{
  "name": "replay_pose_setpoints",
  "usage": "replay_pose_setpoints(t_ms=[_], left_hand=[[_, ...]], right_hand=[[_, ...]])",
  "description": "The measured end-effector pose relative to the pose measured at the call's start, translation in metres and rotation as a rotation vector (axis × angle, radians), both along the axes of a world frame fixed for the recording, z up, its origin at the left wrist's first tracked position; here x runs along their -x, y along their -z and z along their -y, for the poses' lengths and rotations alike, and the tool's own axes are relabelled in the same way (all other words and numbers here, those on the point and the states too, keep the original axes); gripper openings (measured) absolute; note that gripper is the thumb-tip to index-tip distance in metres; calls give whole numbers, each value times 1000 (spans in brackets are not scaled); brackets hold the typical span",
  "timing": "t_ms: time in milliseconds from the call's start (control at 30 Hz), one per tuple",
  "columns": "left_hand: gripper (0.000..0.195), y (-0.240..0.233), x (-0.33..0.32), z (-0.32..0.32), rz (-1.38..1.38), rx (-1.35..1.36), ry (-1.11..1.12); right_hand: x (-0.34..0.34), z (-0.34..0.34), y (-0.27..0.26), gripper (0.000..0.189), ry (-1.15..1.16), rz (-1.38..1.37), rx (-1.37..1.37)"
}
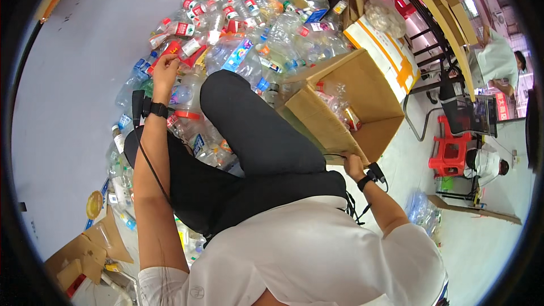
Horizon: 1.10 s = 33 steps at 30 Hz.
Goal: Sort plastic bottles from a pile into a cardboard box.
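Observation:
My left hand [166,67] is over the left side of a large heap of plastic bottles [238,12], its fingers curled. Just beyond the fingers lies a red plastic wrapper [171,47]; whether they grip it cannot be told. A big clear jug with a colourful label [233,57] lies right of this hand, in front of my knee. My right hand [353,166] grips the near lower edge of an open cardboard box [325,123]. The box lies tilted, with several plastic bottles [340,108] inside. Both wrists wear black straps with small cabled devices.
A white foam box with orange tape [386,57] stands behind the cardboard box, beside a black-framed table [450,34]. Red plastic stools [449,148] and two other people are at the right. Cardboard pieces [91,242] lie at lower left. A pale wall [80,93] borders the heap.

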<state>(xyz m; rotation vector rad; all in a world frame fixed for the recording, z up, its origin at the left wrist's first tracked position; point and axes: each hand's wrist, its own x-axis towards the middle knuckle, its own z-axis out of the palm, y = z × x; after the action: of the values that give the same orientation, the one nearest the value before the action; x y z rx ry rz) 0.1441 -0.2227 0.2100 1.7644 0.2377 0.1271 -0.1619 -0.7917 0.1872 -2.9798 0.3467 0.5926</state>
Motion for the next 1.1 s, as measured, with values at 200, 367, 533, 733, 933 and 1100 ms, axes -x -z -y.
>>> replay_pose_setpoints(t_ms=[200, 367, 533, 733, 933, 1100], left_hand=[[21, 3, 0, -2, -6, 50, 10], [21, 10, -6, -3, 18, 15, -2], [22, 13, -1, -8, 61, -64, -15], [23, 8, -3, 5, 125, -69, -23], [20, 9, -10, 6, 94, -63, -21], [19, 8, -22, 11, 50, -184, -27]], right_hand=[[-15, -16, -4, 30, -66, -81, -192], [-61, -83, -34, 28, -32, 20, -565], [-123, -147, -90, 28, -210, 7, -607], [-181, -182, -115, 26, -418, 166, -582], [-265, -231, -163, 23, -480, 252, -661], [-359, -256, -156, 26, -369, 324, -938]])
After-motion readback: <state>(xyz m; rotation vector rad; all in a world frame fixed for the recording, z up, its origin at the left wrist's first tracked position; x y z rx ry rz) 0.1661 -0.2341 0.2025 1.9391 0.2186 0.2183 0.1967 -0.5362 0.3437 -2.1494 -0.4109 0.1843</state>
